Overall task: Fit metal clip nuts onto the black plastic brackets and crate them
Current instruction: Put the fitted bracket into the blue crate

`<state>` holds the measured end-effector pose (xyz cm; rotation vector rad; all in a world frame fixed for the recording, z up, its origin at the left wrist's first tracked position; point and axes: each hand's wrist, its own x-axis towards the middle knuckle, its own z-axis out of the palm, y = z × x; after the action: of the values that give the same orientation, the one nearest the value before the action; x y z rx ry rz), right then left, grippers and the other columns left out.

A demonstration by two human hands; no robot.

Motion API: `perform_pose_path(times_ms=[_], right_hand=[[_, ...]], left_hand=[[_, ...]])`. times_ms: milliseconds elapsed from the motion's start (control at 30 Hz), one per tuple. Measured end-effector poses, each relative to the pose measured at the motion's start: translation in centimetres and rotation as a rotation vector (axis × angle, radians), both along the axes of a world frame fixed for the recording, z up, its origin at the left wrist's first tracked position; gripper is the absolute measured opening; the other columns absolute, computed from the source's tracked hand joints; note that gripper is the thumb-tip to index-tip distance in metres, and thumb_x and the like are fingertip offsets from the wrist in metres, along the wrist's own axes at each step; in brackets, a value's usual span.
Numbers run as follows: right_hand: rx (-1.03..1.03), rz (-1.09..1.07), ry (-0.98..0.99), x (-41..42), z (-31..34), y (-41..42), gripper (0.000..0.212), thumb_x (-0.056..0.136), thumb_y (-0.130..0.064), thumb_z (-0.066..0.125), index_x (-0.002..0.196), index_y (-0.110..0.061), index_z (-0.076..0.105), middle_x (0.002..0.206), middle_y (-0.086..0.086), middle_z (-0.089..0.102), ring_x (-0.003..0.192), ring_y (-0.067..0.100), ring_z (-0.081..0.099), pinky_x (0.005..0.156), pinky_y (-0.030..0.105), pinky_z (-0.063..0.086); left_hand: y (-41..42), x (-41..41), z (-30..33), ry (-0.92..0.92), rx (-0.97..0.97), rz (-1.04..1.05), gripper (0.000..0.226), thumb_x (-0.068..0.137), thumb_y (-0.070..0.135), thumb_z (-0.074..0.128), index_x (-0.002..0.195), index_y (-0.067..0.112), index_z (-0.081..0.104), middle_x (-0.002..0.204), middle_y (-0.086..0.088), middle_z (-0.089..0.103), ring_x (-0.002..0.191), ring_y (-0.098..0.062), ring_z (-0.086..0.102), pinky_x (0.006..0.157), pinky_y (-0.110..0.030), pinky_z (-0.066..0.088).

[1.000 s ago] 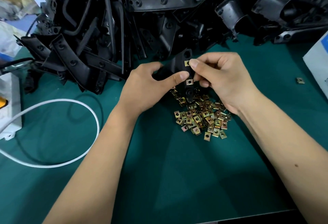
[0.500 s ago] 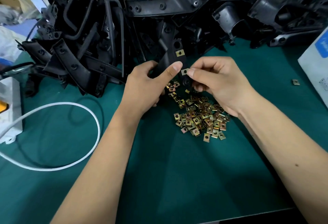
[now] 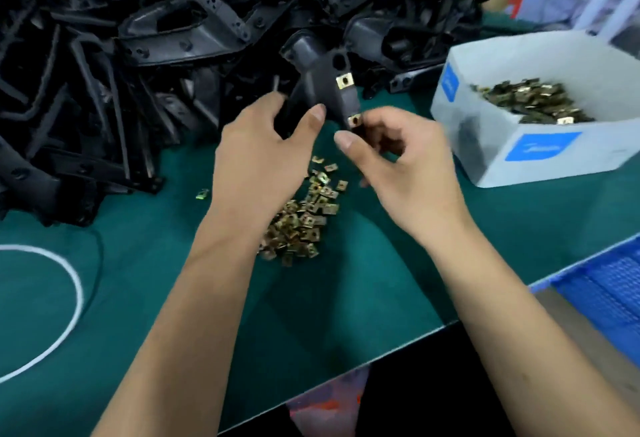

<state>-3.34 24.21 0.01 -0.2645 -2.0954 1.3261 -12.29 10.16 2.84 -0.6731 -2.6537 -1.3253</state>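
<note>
A black plastic bracket is held upright above the green table, with two brass clip nuts fitted on its edge: an upper clip nut and a lower clip nut. My left hand grips the bracket's lower left side, thumb up against it. My right hand has curled fingers at the bracket's lower end, beside the lower clip nut. A heap of loose clip nuts lies on the table under my hands.
A big pile of black brackets fills the back and left. A white box with more clip nuts stands at the right. A blue crate sits at the lower right, off the table edge. A white cable loops at left.
The bracket has been lifted and turned upright, with a second clip nut seated on its lower edge. The view has swung right, revealing the white box and the blue crate.
</note>
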Motion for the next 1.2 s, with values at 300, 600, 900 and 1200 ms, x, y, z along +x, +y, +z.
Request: perform_pose_path(times_ms=[300, 600, 900, 1200], right_hand=[[-0.560, -0.455, 0.325, 18.2, -1.3, 11.5, 0.018, 0.099, -0.022, 0.064, 0.082, -0.022, 0.072, 0.081, 0.002, 0.072, 0.072, 0.013, 0.065, 0.055, 0.028, 0.052], [-1.496, -0.824, 0.536, 31.0, -14.6, 19.5, 0.029, 0.109, -0.025, 0.041, 0.096, -0.009, 0.061, 0.080, 0.006, 0.072, 0.082, 0.023, 0.069, 0.076, 0.032, 0.057], [-1.723, -1.129, 0.177, 32.9, -24.1, 18.7, 0.040, 0.109, -0.012, 0.043, 0.147, 0.001, 0.045, 0.148, 0.023, 0.046, 0.124, 0.047, 0.058, 0.105, 0.054, 0.051], [-1.384, -1.204, 0.207, 27.9, -18.5, 18.8, 0.021, 0.093, 0.006, 0.053, 0.077, -0.007, 0.056, 0.044, 0.003, 0.054, 0.034, 0.014, 0.047, 0.039, 0.020, 0.033]], left_hand=[[18.9, 14.9, 0.7, -0.138, -0.070, -0.645, 0.046, 0.090, 0.040, 0.074, 0.124, 0.019, 0.052, 0.108, -0.004, 0.072, 0.099, -0.034, 0.070, 0.089, -0.043, 0.057], [28.6, 28.4, -12.8, -0.478, -0.437, -0.929, 0.060, 0.087, 0.043, 0.073, 0.133, 0.016, 0.045, 0.127, -0.009, 0.064, 0.119, -0.029, 0.062, 0.095, -0.037, 0.051], [28.1, 30.5, -24.2, -0.664, -0.712, -0.740, 0.077, 0.084, 0.048, 0.073, 0.144, 0.012, 0.041, 0.149, -0.011, 0.052, 0.136, -0.030, 0.051, 0.097, -0.029, 0.041], [30.0, 29.5, -14.9, -0.323, -0.184, -0.834, 0.032, 0.091, 0.027, 0.073, 0.120, 0.020, 0.062, 0.115, 0.003, 0.070, 0.104, -0.018, 0.067, 0.095, -0.031, 0.051]])
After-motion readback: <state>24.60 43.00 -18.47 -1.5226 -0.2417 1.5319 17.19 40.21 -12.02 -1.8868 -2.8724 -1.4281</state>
